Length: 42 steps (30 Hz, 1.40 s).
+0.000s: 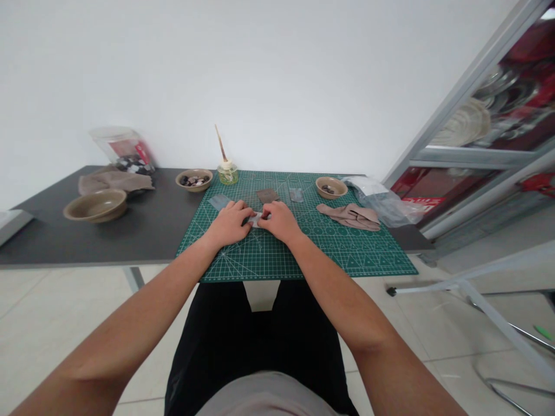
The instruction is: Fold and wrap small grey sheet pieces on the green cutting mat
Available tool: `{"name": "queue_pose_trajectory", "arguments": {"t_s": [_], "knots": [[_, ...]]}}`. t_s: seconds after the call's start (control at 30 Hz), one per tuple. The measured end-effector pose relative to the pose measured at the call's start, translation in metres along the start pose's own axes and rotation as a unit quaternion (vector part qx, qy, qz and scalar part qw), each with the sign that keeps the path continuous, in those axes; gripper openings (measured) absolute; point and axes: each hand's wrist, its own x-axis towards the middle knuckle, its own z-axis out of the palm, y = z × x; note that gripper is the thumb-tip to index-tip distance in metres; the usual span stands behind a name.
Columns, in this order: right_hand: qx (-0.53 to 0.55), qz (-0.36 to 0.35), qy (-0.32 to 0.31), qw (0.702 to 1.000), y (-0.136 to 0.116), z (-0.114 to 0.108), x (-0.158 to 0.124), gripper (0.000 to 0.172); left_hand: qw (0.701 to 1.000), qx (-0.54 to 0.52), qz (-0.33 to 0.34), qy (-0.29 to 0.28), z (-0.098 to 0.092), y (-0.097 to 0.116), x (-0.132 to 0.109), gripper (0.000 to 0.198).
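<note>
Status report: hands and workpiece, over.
Left hand, right hand: both pinching pale piece on green mat. Brown patch beyond, clear of fingers.

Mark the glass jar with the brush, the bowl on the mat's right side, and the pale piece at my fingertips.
glass jar [228, 174], head view, on its glass body.
bowl [332, 195], head view, on its front wall.
pale piece [259, 219], head view, on its exposed middle.

Three bowls; two tan cloths; two hands — one green mat, one jar
</note>
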Motion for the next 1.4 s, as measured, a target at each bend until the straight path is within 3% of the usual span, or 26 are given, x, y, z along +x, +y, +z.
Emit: {"name": "queue_pose_trajectory", "arguments": {"t_s": [0.3,0.53,0.83,1.07,1.3,1.4], "knots": [[0.037,-0.065,-0.048,0.996,0.0000,-0.0013,0.0008,0.017,1.000,-0.023,-0.003,0.007,0.0010,-0.0017,0.0008,0.026],[-0.040,-0.026,0.000,0.999,0.0016,-0.0026,-0.0006,0.014,1.000,-0.015,-0.005,0.002,0.0013,-0.0027,0.0006,0.031],[0.003,-0.077,-0.038,0.996,0.0023,-0.0050,-0.0001,0.018,1.000,-0.002,-0.014,-0.012,-0.0012,-0.0003,-0.0001,0.037],[-0.038,-0.022,-0.010,0.999,0.0037,-0.0060,-0.0010,0.014,0.999,-0.035,0.004,-0.027,0.0020,-0.0031,0.0014,0.040],[-0.017,-0.091,-0.041,0.995,0.0023,-0.0036,-0.0011,0.015,0.998,-0.064,0.008,-0.023,0.0030,-0.0054,0.0032,0.039],[-0.016,-0.085,-0.041,0.995,0.0032,-0.0047,-0.0025,0.017,0.998,-0.063,0.014,-0.023,0.0017,-0.0055,0.0027,0.039]]}}
